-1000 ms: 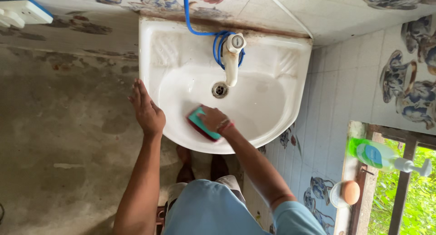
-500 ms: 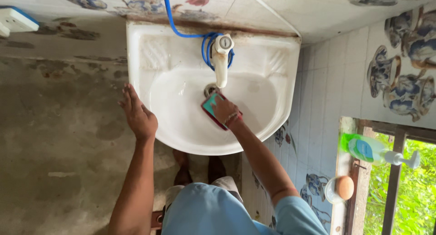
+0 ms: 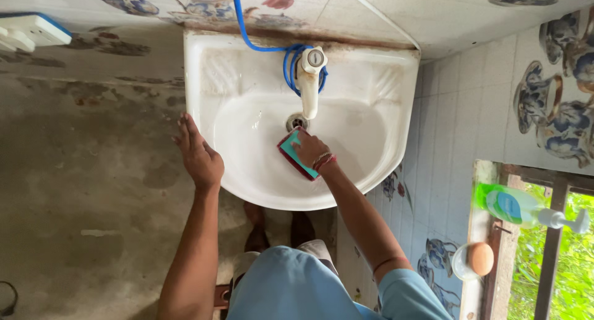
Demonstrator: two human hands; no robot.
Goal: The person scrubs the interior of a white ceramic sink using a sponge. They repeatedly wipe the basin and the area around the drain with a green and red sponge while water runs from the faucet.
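Right hand (image 3: 311, 152): you press a teal sponge (image 3: 296, 154) with a dark red underside flat against the inside of the white sink (image 3: 247, 119), fingers closed over its top, just below the drain (image 3: 297, 121).
Left hand (image 3: 199, 155): it lies open, palm down, on the sink's left rim; keep it there as a brace so you can lean in without slipping.
Sponge: it sits in the basin, close under the spout of the tap (image 3: 309, 79); keep the rough side down and flat, not tipped on an edge.
Pressure: push from the palm, in my judgement, not only the fingertips, so the whole pad bites.
Stroke: work in short overlapping passes around the drain, then out toward the rim.
Watch for: the blue hose (image 3: 291, 57) coiled round the tap; steer your knuckles clear of the spout.
Nearby: a green soap bottle (image 3: 510, 205) stands on the window ledge to your right, well apart from the sink.
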